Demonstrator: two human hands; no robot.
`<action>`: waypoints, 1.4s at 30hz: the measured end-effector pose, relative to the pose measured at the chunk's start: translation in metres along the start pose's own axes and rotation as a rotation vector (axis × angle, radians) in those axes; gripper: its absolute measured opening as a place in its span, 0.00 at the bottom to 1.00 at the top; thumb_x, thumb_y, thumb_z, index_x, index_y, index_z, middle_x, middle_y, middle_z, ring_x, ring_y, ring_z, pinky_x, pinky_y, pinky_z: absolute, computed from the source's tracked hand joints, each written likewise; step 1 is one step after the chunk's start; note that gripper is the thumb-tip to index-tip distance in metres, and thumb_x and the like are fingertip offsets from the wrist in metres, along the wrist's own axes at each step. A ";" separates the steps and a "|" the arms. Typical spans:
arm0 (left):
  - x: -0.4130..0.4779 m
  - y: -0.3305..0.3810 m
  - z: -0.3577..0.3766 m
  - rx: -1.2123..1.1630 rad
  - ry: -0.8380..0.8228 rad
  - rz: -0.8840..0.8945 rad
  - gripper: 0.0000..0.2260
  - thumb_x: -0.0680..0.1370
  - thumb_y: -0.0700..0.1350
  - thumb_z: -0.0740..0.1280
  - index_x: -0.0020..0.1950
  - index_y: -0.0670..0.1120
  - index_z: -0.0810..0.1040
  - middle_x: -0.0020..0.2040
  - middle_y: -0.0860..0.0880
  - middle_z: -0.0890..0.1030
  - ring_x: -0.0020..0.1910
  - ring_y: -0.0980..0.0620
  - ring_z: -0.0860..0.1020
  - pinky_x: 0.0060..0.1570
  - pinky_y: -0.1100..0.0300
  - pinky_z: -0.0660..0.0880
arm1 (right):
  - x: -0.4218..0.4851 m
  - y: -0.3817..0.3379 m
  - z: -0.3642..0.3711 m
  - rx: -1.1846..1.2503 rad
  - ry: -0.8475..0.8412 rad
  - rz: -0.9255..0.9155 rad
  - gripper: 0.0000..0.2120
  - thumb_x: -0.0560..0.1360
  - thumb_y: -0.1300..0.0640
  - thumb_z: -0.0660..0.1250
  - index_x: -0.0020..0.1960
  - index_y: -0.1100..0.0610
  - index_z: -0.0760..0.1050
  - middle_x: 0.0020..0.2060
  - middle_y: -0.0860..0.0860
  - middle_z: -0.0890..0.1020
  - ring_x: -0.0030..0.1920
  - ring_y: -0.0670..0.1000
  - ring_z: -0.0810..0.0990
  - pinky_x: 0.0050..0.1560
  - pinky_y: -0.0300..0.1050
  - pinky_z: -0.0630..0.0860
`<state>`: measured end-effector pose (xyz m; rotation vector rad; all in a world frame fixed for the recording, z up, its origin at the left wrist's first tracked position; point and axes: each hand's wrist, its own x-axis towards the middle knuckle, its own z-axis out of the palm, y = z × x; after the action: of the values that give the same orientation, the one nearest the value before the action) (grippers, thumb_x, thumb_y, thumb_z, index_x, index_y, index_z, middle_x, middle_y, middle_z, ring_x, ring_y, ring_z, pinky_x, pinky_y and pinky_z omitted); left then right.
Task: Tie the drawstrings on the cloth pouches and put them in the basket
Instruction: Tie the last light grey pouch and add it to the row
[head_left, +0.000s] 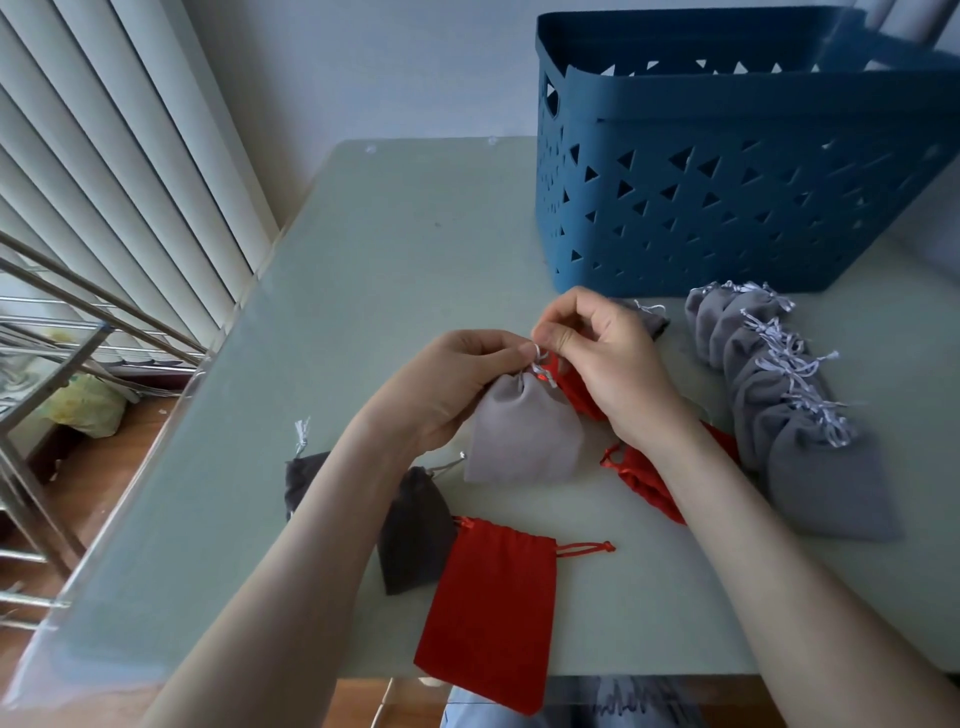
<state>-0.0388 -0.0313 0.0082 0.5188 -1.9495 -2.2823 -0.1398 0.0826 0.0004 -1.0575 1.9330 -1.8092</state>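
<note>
The gathered neck of a light grey pouch is held by the left grip, and its pale drawstring is pinched by the right grip (fingers curled on both), at mid-surface. A row of grey pouches is laid to the right, near the blue basket; a red pouch is laid at the near edge.

- There is a single view, worn on the person's head, facing forward and steeply down onto the bench.
- It sits close, so the bench fills most of the picture, with the basket at upper right.
- The wide lens bows the blinds at left.
</note>
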 end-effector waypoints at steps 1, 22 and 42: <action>0.000 0.000 0.000 0.000 0.011 0.000 0.07 0.78 0.39 0.64 0.42 0.39 0.79 0.36 0.46 0.82 0.34 0.53 0.79 0.37 0.64 0.77 | 0.000 0.000 0.000 -0.009 0.002 -0.001 0.11 0.74 0.64 0.68 0.37 0.52 0.74 0.27 0.41 0.76 0.32 0.39 0.73 0.39 0.34 0.68; 0.003 -0.001 0.000 -0.098 0.101 0.038 0.09 0.79 0.36 0.61 0.42 0.41 0.79 0.36 0.45 0.81 0.34 0.50 0.78 0.36 0.60 0.76 | -0.001 0.000 -0.002 0.017 -0.070 0.042 0.09 0.78 0.64 0.63 0.40 0.54 0.72 0.31 0.46 0.79 0.34 0.41 0.76 0.41 0.32 0.71; 0.004 -0.004 0.006 0.083 0.214 0.074 0.07 0.77 0.43 0.68 0.44 0.39 0.80 0.39 0.38 0.80 0.34 0.48 0.75 0.34 0.62 0.71 | -0.001 -0.001 -0.002 -0.091 -0.118 0.146 0.12 0.73 0.46 0.69 0.50 0.53 0.74 0.40 0.52 0.84 0.43 0.46 0.81 0.49 0.42 0.74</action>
<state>-0.0443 -0.0258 0.0038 0.6573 -1.9304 -2.0173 -0.1403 0.0846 0.0014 -0.9985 1.9818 -1.5601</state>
